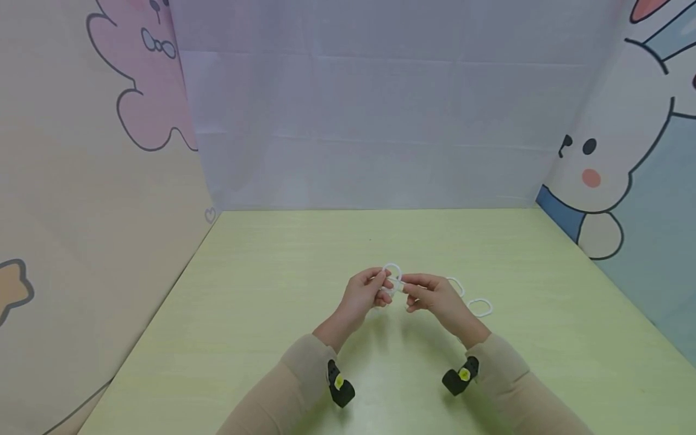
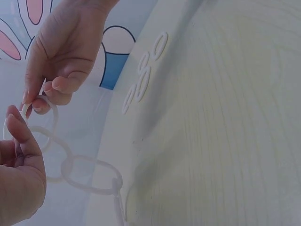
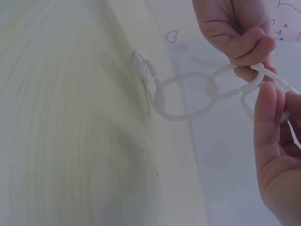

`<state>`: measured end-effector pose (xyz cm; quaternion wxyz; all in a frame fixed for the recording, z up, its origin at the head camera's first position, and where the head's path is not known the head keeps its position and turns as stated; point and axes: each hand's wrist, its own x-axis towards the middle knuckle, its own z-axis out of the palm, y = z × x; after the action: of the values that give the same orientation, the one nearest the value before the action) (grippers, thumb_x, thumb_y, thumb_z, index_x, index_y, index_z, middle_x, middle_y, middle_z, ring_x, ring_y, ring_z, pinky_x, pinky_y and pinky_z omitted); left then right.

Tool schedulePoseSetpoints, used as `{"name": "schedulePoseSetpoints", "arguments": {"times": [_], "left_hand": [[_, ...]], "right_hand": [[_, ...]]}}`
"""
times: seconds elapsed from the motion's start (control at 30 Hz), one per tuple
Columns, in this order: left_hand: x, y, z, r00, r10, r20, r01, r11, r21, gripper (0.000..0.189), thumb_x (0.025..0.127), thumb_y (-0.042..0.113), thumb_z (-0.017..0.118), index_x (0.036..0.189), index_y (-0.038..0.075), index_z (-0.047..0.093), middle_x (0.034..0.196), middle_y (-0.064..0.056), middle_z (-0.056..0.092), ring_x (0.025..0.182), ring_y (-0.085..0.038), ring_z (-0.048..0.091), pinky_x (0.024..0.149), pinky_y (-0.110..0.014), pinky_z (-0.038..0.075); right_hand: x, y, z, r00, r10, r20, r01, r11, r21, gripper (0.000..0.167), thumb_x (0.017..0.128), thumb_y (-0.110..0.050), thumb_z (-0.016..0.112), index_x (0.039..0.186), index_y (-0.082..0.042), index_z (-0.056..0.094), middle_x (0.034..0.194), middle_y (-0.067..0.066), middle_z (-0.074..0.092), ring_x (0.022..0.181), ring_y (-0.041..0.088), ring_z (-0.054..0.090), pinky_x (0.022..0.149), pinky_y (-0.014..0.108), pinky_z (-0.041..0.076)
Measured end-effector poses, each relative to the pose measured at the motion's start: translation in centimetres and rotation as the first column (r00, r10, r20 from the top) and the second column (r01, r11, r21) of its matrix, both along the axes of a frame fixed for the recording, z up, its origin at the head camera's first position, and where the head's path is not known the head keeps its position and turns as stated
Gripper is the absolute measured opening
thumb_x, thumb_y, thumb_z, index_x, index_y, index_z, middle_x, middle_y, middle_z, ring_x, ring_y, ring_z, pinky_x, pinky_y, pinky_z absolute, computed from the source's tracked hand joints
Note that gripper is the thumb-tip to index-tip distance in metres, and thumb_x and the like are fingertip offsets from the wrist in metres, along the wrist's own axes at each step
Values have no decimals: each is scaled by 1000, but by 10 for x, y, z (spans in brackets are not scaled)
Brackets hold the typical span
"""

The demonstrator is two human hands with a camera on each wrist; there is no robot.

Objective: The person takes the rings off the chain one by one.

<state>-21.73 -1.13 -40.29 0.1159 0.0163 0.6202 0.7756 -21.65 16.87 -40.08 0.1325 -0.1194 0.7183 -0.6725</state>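
Over the table, my left hand (image 1: 363, 296) and right hand (image 1: 439, 299) meet fingertip to fingertip at white oval plastic chain links (image 1: 393, 264). The left hand pinches a link at the end of a short chain. Between its thumb and fingers, the right hand (image 2: 66, 52) pinches another link, held against the first one. Joined links (image 3: 181, 117) hang down from the left hand (image 3: 235, 35) toward the tabletop in the right wrist view. Fingers partly hide the spot where the two held links meet; I cannot tell whether they are hooked together.
Several loose white links (image 2: 143, 84) lie on the pale green table (image 1: 261, 260), to the right beyond the right hand. Cartoon-printed cloth walls (image 1: 380, 121) enclose the table at the back and sides. Each sleeve cuff carries a black wrist camera (image 1: 341, 393).
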Motion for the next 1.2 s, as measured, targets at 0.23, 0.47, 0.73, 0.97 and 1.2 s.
{"name": "schedulePoseSetpoints", "arguments": {"times": [0.23,0.47,0.73,0.97,1.2], "left_hand": [[1,-3,2,1000,-3,3,3,1000,-1,28,97,17,49,112,-6,54,79,-5,59,54,-7,55,51,-17,45],[0,-3,1,1000,5,-8,-5,1000,-12,26,97,17,49,111,-4,55,80,-6,60,53,-7,55,50,-17,45],[0,-3,3,1000,-6,-22,6,1000,2,27,97,16,50,111,-6,55,79,-5,60,53,-7,55,50,-17,45],[1,-3,3,1000,-13,-26,13,1000,-6,27,96,16,50,111,-6,55,79,-5,60,53,-8,55,50,-18,45],[1,-3,5,999,-25,-23,24,1000,-13,26,97,15,50,111,-5,56,79,-4,60,53,-8,55,50,-18,45]], "right_hand": [[-1,1,1,998,-54,19,54,998,32,29,91,-12,59,110,9,52,81,8,57,63,15,57,66,32,53],[-7,11,-2,995,-101,8,100,995,22,32,91,-12,59,107,13,48,80,11,58,63,14,57,64,32,53],[-14,26,-3,987,-163,17,163,987,-13,29,92,-11,58,105,13,48,78,9,57,62,12,56,63,30,53],[-16,34,-2,984,-176,8,176,984,-12,27,93,-12,56,105,10,49,86,8,58,66,11,56,64,29,52],[-18,40,-3,983,-182,13,182,983,-14,30,94,-14,55,107,12,48,87,6,59,67,11,56,63,27,52]]}}
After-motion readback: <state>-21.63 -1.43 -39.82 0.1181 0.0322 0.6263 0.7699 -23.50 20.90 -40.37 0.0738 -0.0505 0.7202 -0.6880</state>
